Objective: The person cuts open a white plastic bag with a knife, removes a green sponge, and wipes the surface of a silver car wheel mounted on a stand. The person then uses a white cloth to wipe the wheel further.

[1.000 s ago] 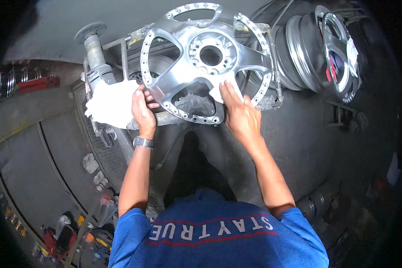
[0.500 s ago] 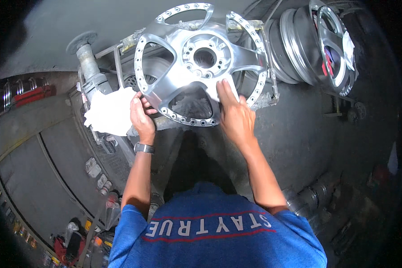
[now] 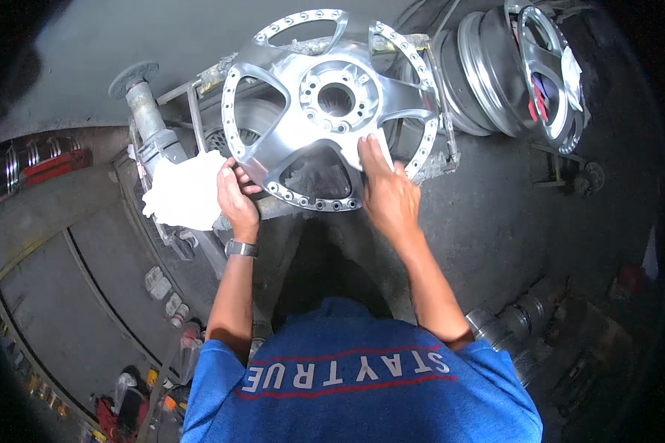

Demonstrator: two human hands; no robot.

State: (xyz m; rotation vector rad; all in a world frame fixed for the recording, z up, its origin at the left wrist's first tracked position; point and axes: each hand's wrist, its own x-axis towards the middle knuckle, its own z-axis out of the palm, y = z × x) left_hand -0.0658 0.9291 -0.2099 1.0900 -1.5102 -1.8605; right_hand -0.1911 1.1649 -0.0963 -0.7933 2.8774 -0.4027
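A polished silver wheel face (image 3: pixel 273 153) with broad spokes and bolt holes around its edge leans on a metal frame, facing me. My left hand (image 3: pixel 239 196) holds its lower left edge with curled fingers. On the lower right spoke, my right hand (image 3: pixel 390 193) presses down a small white sheet (image 3: pixel 383 140), two fingers stretched out over it. Whether the sheet is paper or cloth I cannot tell. A larger crumpled white cloth (image 3: pixel 183 190) hangs beside my left hand.
The frame's top bar (image 3: pixel 405 43) runs behind the wheel face. More wheel parts (image 3: pixel 488 74) stand at the right, a white rag (image 3: pixel 571 74) on one. A post with a round flange (image 3: pixel 146 107) rises at the left. Bottles and tools (image 3: pixel 129 402) lie at lower left.
The view has shifted slightly. Both hands stay at nearly the same spots on the wheel face, the white sheet still under my right fingers.
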